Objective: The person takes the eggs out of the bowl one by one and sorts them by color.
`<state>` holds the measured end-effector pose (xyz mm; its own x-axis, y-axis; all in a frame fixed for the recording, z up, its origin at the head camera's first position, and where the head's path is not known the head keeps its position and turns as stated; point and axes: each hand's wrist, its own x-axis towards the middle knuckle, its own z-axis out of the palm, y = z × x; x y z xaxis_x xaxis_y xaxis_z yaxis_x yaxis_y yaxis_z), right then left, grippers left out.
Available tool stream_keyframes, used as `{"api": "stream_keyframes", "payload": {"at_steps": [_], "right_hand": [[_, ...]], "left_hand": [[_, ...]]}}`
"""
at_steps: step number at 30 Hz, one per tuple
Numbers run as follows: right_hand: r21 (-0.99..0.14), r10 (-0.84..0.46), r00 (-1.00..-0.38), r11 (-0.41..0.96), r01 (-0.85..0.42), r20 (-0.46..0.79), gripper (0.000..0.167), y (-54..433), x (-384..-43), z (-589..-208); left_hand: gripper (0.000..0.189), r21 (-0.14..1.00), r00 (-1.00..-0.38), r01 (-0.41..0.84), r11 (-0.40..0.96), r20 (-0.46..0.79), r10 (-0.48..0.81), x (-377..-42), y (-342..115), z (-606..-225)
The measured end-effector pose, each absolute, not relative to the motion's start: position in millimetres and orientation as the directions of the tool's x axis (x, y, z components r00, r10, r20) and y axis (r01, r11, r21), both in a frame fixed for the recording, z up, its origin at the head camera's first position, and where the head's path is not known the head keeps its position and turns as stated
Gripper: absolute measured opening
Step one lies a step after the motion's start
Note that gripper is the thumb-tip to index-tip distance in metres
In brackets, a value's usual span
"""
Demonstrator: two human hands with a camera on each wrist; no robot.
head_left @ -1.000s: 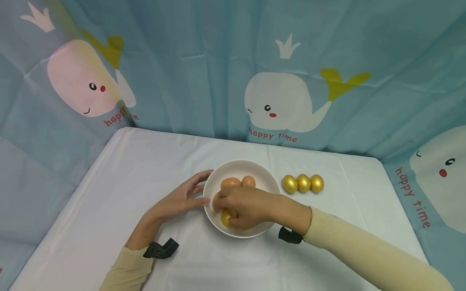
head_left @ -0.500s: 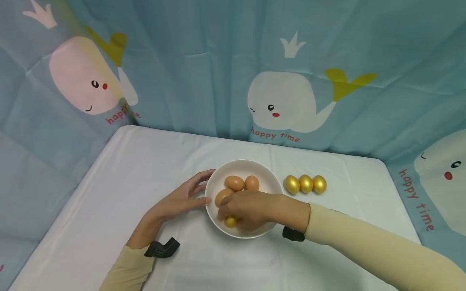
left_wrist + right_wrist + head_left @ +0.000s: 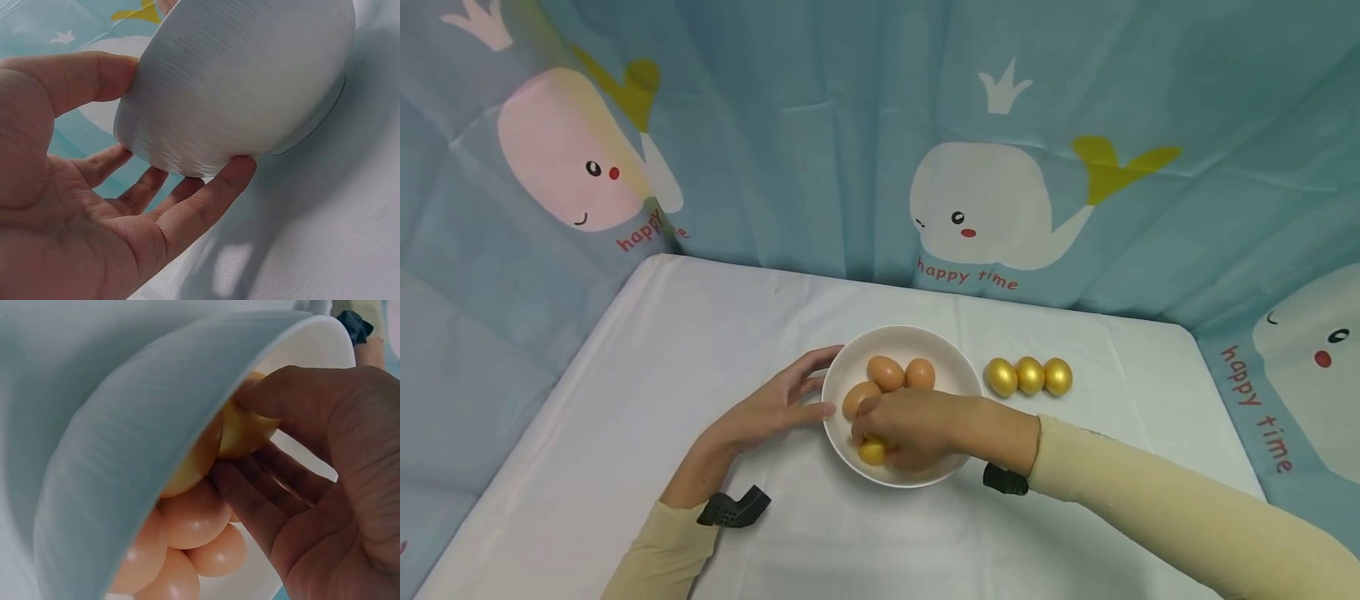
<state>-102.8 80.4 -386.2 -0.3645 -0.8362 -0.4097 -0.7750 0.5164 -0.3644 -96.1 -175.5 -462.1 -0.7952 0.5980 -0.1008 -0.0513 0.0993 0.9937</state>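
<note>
A white bowl (image 3: 955, 360) stands on the table with brown eggs (image 3: 886, 373) in it. At its left side my left hand (image 3: 767, 414) holds it, thumb at the rim and spread fingers against the outer wall, as the left wrist view shows. Inside the bowl my right hand (image 3: 917, 429) grips a golden egg (image 3: 240, 431) between thumb and fingers. Just beside that one, another yellowish egg (image 3: 194, 464) lies partly behind the bowl's wall in the right wrist view. My right hand hides part of the bowl's contents from the head view.
Three golden eggs (image 3: 1030, 377) form a row on the white tablecloth (image 3: 760, 333), right of the bowl. A blue curtain (image 3: 835, 167) with whale prints hangs behind the table. Each wrist carries a black camera mount (image 3: 734, 507).
Within the bowl, my right hand and the golden egg have shifted slightly, and more of the brown eggs shows. My left hand stays at the bowl's side. The head view has shifted a little.
</note>
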Motion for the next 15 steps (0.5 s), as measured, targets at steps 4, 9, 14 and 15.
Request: {"api": "stream_keyframes", "payload": {"at_steps": [4,9,14,15], "right_hand": [[-0.346,-0.829,-0.377,0.526,-0.777,-0.412,0.035,81.6,-101.2,-385.8],[-0.347,-0.818,-0.399,0.547,-0.762,-0.414,0.037,84.8,-99.3,-385.1],[-0.399,-0.834,-0.405,0.539,-0.742,-0.373,0.039,90.5,-99.6,-386.1],[-0.415,-0.839,-0.406,0.535,-0.736,-0.362,0.039,92.1,-99.9,-386.6]], "left_hand": [[0.080,0.993,-0.796,-0.053,0.102,-0.104,0.596,-96.1,-175.7,-462.5],[0.079,0.993,-0.797,-0.058,0.103,-0.108,0.594,-96.1,-175.6,-462.7],[0.079,0.992,-0.800,-0.059,0.110,-0.113,0.589,-96.0,-174.8,-462.7],[0.079,0.992,-0.800,-0.061,0.111,-0.115,0.588,-95.9,-174.7,-462.6]]}}
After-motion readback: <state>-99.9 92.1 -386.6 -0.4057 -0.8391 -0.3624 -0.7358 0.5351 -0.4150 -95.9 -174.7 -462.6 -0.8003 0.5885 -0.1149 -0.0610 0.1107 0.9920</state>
